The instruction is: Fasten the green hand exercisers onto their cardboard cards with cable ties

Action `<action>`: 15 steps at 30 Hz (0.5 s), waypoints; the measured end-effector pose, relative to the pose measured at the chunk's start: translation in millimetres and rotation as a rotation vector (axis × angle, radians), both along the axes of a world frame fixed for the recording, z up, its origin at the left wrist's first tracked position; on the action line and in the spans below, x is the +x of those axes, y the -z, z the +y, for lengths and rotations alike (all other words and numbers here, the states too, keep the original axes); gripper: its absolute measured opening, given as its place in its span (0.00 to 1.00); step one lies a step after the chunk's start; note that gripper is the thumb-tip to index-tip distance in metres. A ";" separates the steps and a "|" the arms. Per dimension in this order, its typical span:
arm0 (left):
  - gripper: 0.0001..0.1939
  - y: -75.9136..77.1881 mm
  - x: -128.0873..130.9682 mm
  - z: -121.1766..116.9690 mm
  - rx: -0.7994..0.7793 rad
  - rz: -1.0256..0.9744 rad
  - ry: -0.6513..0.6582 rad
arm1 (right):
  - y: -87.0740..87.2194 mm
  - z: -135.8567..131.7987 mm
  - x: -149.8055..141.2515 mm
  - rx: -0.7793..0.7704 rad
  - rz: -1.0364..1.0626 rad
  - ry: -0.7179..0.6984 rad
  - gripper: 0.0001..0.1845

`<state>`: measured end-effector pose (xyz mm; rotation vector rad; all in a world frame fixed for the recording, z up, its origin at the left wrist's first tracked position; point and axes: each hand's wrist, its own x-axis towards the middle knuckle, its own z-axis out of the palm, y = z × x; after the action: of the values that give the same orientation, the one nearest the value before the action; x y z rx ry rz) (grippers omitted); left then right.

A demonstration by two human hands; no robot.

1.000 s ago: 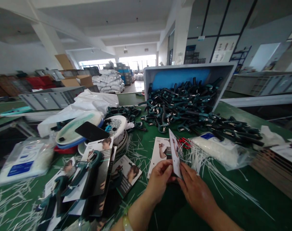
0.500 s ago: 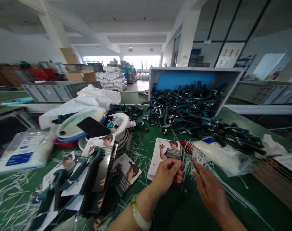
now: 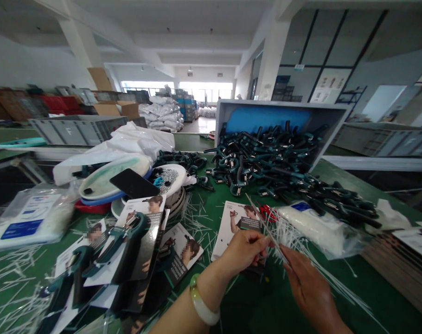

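My right hand (image 3: 308, 280) grips a printed backing card (image 3: 261, 221), turned nearly edge-on to me. My left hand (image 3: 247, 250), with a bangle on its wrist, has thumb and fingers pinched together against the card's near side. Whatever is between those fingertips is too small to make out. Under my left hand lies another printed card (image 3: 228, 225) with small holes. White cable ties (image 3: 301, 246) are heaped behind and beside my right hand, near a red-handled tool (image 3: 267, 213). Carded hand tools (image 3: 127, 246) with dark green handles are piled at the left.
A tipped grey crate (image 3: 336, 127) spills many dark green tools (image 3: 266, 157) across the back. A bag of ties (image 3: 315, 227) lies right, beside a stack of cards (image 3: 399, 260). White dishes (image 3: 178, 174) and another plastic bag (image 3: 33, 218) stand left.
The card in my right hand has tilted, showing more of its length. My left fingertips have moved slightly right, up against it. The view has shifted a little.
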<state>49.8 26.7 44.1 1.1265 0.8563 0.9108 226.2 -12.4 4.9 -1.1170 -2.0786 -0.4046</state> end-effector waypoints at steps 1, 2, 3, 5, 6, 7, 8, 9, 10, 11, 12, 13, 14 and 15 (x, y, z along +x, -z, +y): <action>0.22 0.7 -1.2 -0.8 -0.004 0.007 -0.002 | -0.3 -0.3 -0.5 0.023 -0.024 -0.005 0.17; 0.22 1.7 -2.2 -1.7 -0.014 0.003 -0.012 | 0.1 -0.5 -0.8 0.043 -0.048 -0.009 0.17; 0.22 3.0 -3.0 -2.8 -0.031 -0.015 -0.032 | 1.2 -0.7 -0.9 0.059 -0.069 -0.013 0.17; 0.22 6.6 -4.1 -5.3 -0.064 -0.077 -0.086 | 4.9 -1.2 -0.4 0.062 -0.102 -0.019 0.17; 0.22 8.9 -4.6 -6.7 -0.080 -0.114 -0.109 | 7.2 -1.4 0.0 0.053 -0.112 -0.022 0.17; 0.22 11.3 -5.0 -8.2 -0.098 -0.147 -0.120 | 9.4 -1.6 0.6 0.039 -0.119 -0.024 0.17; 0.22 13.8 -5.4 -9.8 -0.118 -0.175 -0.115 | 11.4 -1.9 1.2 0.025 -0.126 -0.023 0.17; 0.22 16.2 -5.7 -11.5 -0.139 -0.202 -0.101 | 13.1 -2.2 1.7 0.014 -0.134 -0.019 0.17; 0.22 18.4 -5.9 -13.1 -0.159 -0.229 -0.086 | 14.4 -2.4 2.0 0.004 -0.141 -0.015 0.17; 0.22 20.2 -5.8 -14.8 -0.175 -0.259 -0.076 | 15.2 -2.7 2.2 -0.004 -0.147 -0.011 0.18; 0.21 21.4 -5.6 -16.5 -0.184 -0.297 -0.076 | 15.7 -3.0 2.0 -0.011 -0.151 -0.008 0.18; 0.21 21.9 -5.3 -18.1 -0.185 -0.344 -0.090 | 15.8 -3.4 1.5 -0.014 -0.155 -0.006 0.18; 0.20 21.7 -4.9 -19.7 -0.180 -0.400 -0.119 | 15.5 -3.8 0.7 -0.013 -0.160 -0.003 0.18; 0.20 20.9 -4.5 -21.1 -0.172 -0.453 -0.156 | 15.0 -4.3 -0.4 -0.010 -0.169 -0.001 0.18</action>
<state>45.3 5.7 23.2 0.6725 0.6374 1.1440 225.9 -16.7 -10.1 -1.1215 -2.2298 -0.5036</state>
